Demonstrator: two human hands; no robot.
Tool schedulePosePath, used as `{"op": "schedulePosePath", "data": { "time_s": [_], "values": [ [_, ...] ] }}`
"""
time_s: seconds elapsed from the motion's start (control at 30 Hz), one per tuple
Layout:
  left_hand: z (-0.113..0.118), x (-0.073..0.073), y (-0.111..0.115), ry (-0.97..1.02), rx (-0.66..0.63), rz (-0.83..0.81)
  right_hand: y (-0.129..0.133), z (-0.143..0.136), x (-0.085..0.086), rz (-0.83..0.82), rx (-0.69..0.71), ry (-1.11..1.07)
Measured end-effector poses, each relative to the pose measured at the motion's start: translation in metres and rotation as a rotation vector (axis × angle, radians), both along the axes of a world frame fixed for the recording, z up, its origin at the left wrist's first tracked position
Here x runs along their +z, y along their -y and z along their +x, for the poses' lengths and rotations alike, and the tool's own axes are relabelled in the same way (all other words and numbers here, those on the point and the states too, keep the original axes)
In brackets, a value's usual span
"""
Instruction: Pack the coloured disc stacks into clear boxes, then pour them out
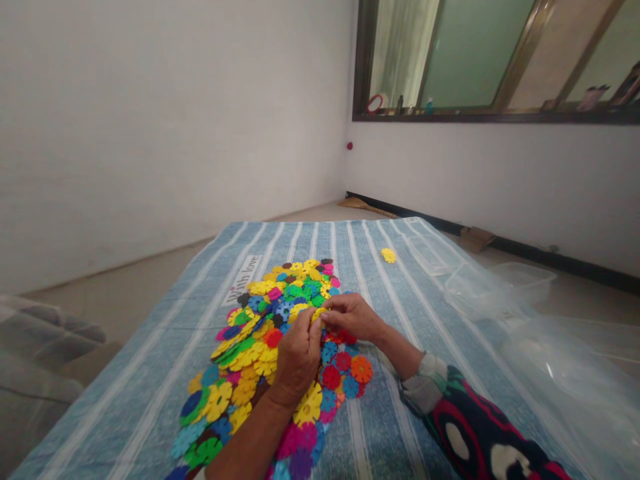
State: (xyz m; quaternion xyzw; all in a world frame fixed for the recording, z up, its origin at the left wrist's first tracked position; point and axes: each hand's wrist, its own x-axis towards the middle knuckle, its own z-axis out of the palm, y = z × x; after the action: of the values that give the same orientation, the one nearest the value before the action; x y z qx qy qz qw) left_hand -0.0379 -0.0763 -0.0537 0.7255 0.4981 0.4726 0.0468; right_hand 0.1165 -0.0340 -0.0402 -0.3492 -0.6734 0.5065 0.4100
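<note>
My left hand (299, 353) and my right hand (354, 316) meet over a pile of colourful plastic snowflake discs (257, 353). Between their fingertips is a yellow snowflake disc (319, 313), partly covered by the fingers. Both hands are closed on it, thumbs and forefingers pinching. Whether more than one disc is held I cannot tell. Below and around the hands lie discs in yellow, green, blue, red, pink and orange, overlapping each other. An orange disc (361, 369) lies at the pile's right edge.
A yellow piece (389, 255) lies apart toward the table's far side. Clear plastic containers (470, 293) stand along the right edge. The striped blue cloth (165, 353) covers the table. A wall and a window (470, 60) are beyond; a grey draped shape (45, 340) is at left.
</note>
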Motion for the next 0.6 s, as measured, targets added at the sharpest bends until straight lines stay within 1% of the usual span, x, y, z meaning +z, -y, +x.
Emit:
{"op": "schedulePosePath", "data": {
  "time_s": [0.13, 0.27, 0.33, 0.4, 0.43, 0.47, 0.5, 0.57, 0.6],
  "values": [
    [0.000, -0.004, -0.002, -0.005, -0.021, 0.055, 0.000, 0.002, 0.002, -0.023, 0.039, -0.033],
    [-0.001, -0.003, 0.000, -0.031, -0.087, 0.026, 0.001, 0.009, 0.009, -0.099, 0.131, -0.047],
    [-0.001, -0.003, 0.001, -0.039, -0.102, 0.045, -0.002, 0.018, 0.013, -0.132, 0.164, -0.010],
    [-0.001, -0.003, 0.001, -0.046, -0.094, 0.055, -0.010, 0.032, 0.015, -0.133, 0.130, 0.038],
    [-0.001, -0.003, 0.001, -0.051, -0.087, 0.051, -0.017, 0.042, 0.015, -0.119, 0.061, 0.059],
    [-0.001, -0.004, 0.001, -0.061, -0.081, 0.047, -0.025, 0.053, 0.015, -0.100, -0.047, 0.081],
    [-0.001, -0.004, 0.000, -0.075, -0.078, 0.048, -0.034, 0.065, 0.013, -0.078, -0.200, 0.103],
    [0.000, -0.004, 0.001, -0.120, -0.079, 0.079, -0.055, 0.091, 0.007, -0.088, -0.629, 0.159],
    [0.000, -0.005, 0.001, -0.145, -0.081, 0.103, -0.065, 0.103, 0.004, -0.094, -0.728, 0.176]
  ]
}}
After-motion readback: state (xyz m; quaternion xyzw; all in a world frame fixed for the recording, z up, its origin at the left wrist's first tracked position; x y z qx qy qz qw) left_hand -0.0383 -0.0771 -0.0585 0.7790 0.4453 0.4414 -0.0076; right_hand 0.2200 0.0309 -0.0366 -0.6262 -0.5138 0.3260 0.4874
